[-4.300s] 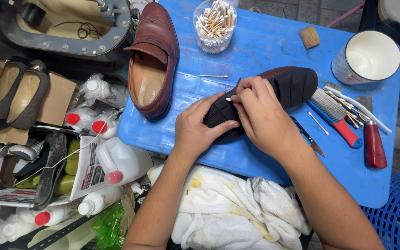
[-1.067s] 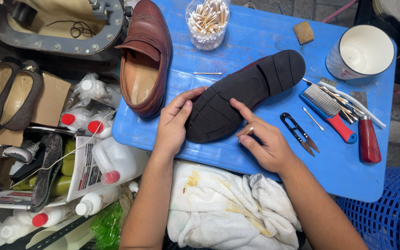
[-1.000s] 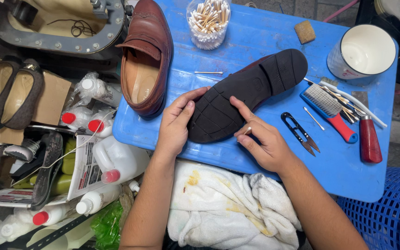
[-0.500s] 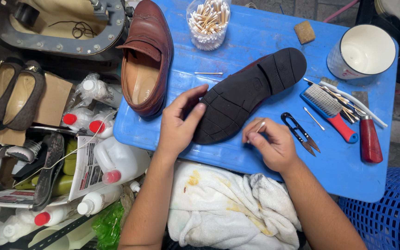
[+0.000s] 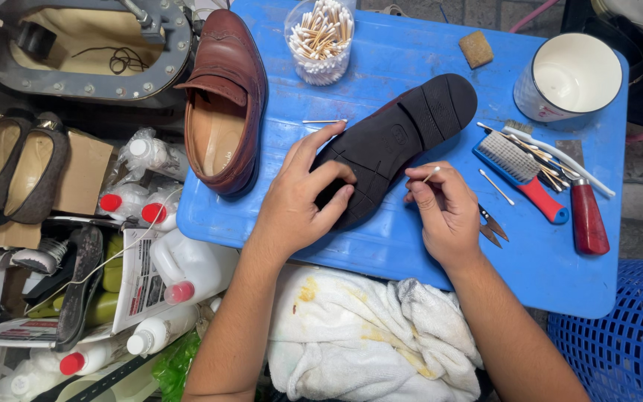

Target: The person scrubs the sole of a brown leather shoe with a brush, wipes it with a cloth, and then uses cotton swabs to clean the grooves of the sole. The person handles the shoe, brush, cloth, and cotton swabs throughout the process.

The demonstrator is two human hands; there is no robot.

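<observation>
While the left hand (image 5: 298, 199) lies spread, fingers apart, over the toe end of the upturned shoe (image 5: 396, 141), the right hand (image 5: 446, 212) pinches a cotton swab (image 5: 431, 175) between thumb and forefinger just beside the black sole. That shoe rests sole-up at the middle of the blue table (image 5: 411, 52), heel toward two o'clock. Its brown partner (image 5: 225, 112) sits at ten o'clock, a tub of swabs (image 5: 320, 41) at twelve, a white mug (image 5: 568, 76) and brush (image 5: 521, 170) around three.
</observation>
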